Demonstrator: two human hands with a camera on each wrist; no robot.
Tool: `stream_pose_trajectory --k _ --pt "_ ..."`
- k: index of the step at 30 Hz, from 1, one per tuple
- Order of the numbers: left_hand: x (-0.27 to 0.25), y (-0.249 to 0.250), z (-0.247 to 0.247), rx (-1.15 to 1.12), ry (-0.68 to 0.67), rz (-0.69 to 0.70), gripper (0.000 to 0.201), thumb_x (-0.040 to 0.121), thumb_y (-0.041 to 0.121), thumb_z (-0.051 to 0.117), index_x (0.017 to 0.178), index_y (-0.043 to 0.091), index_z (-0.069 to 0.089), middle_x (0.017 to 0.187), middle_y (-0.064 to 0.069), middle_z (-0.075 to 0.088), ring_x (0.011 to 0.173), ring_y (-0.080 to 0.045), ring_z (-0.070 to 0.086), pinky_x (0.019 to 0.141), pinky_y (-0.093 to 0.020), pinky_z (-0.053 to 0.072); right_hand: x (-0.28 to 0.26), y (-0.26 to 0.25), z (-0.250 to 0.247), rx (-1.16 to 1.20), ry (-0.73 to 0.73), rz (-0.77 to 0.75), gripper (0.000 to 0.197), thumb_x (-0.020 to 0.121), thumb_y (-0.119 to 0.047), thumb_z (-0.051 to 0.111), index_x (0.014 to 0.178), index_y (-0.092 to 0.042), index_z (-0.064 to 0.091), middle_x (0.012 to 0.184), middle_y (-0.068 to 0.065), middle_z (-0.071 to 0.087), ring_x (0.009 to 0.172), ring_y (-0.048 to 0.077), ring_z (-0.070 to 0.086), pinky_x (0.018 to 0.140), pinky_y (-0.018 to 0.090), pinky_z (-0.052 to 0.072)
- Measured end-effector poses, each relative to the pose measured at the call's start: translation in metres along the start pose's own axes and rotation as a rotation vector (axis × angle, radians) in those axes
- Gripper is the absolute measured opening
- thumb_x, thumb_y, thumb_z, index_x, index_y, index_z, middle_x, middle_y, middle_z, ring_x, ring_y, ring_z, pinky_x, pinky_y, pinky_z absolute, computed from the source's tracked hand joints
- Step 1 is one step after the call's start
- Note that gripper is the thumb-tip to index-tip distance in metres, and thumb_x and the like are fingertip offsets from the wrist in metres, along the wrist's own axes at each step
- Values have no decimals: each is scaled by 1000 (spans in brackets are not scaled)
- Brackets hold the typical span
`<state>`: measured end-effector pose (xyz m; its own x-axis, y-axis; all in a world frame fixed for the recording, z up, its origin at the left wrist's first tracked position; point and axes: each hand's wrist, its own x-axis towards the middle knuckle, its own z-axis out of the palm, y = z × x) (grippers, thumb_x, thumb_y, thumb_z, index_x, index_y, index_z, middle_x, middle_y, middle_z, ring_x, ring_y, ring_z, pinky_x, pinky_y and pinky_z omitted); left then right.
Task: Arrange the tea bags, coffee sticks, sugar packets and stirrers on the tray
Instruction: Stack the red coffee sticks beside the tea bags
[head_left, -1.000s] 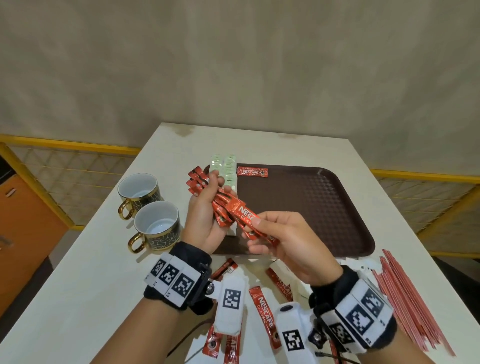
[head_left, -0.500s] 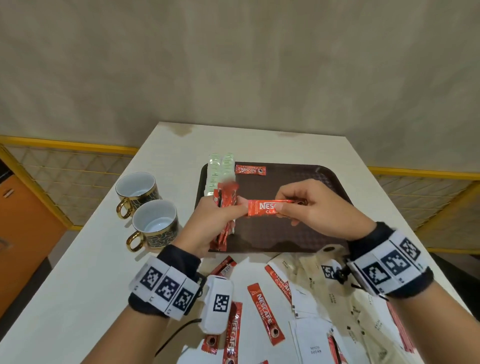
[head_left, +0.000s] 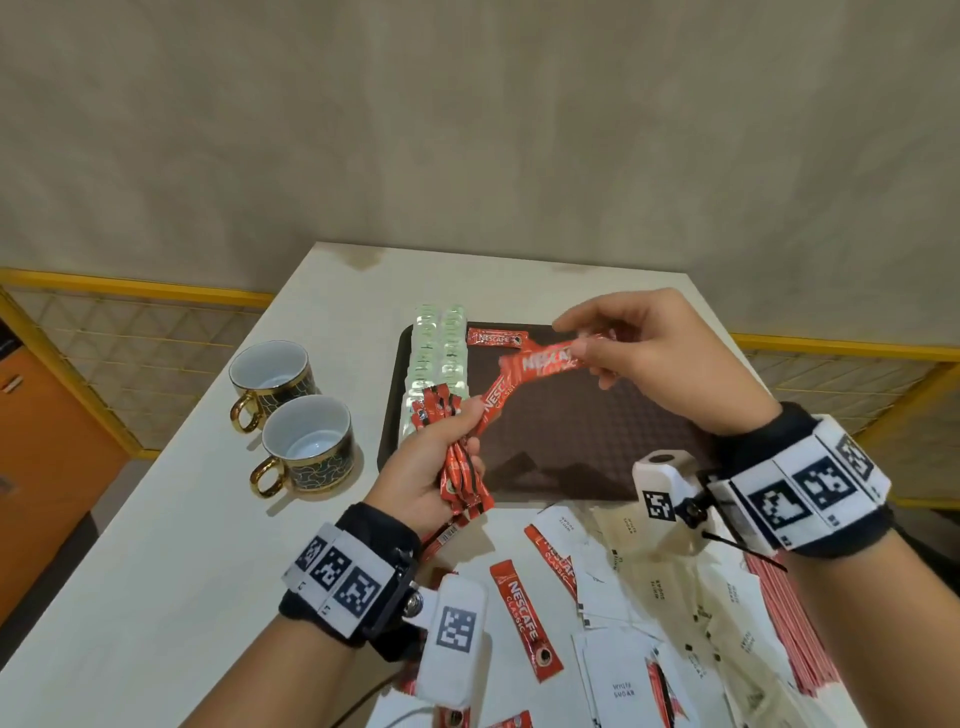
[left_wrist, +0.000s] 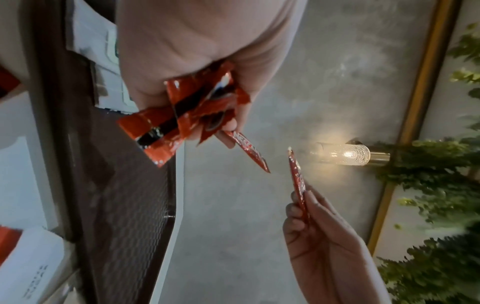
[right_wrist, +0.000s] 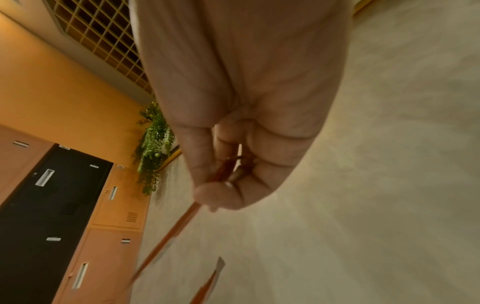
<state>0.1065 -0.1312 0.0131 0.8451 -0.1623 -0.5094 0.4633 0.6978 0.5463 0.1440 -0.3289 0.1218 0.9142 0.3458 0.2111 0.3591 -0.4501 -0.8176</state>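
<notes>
My left hand (head_left: 441, 457) grips a bundle of red coffee sticks (head_left: 460, 467) over the near left corner of the brown tray (head_left: 597, 436); the bundle's ends (left_wrist: 187, 115) show in the left wrist view. One stick (head_left: 493, 402) juts from the bundle toward the right. My right hand (head_left: 639, 353) pinches a single red coffee stick (head_left: 545, 361) above the tray's far part; in the right wrist view that stick (right_wrist: 168, 236) shows edge-on. One coffee stick (head_left: 497, 339) lies on the tray beside two columns of green tea bags (head_left: 439, 353).
Two gold-handled cups (head_left: 291, 415) stand left of the tray. Loose coffee sticks (head_left: 524, 618), white sugar packets (head_left: 649, 597) and red stirrers (head_left: 795, 629) lie on the white table (head_left: 156, 545) near me. A yellow railing runs behind the table.
My right hand carried its single stick farther back over the tray and away from the bundle. My left hand stayed over the tray's near left corner with the bundle.
</notes>
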Motion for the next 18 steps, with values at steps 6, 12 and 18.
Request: stream_pose_trajectory --k 6,12,18 --pt "-4 -1 3 108 -13 142 25 85 20 71 109 15 70 91 -7 68 53 -6 58 46 -19 49 4 10 13 -15 -44 39 12 77 -11 79 80 -5 69 70 -5 68 55 -2 55 53 13 41" --pt "-13 -2 8 132 -69 180 29 83 23 71 111 16 70 90 -6 68 54 -6 58 49 -19 49 2 21 18 114 -28 127 10 81 -8 75 77 -9 66 82 5 71 70 5 66 60 19 51" --pt "-21 0 11 292 -47 282 46 72 38 75 112 15 71 85 -4 68 56 -6 57 51 -19 48 0 23 20 161 -16 170 11 79 -2 76 79 -5 65 79 8 70 69 8 69 61 23 54"
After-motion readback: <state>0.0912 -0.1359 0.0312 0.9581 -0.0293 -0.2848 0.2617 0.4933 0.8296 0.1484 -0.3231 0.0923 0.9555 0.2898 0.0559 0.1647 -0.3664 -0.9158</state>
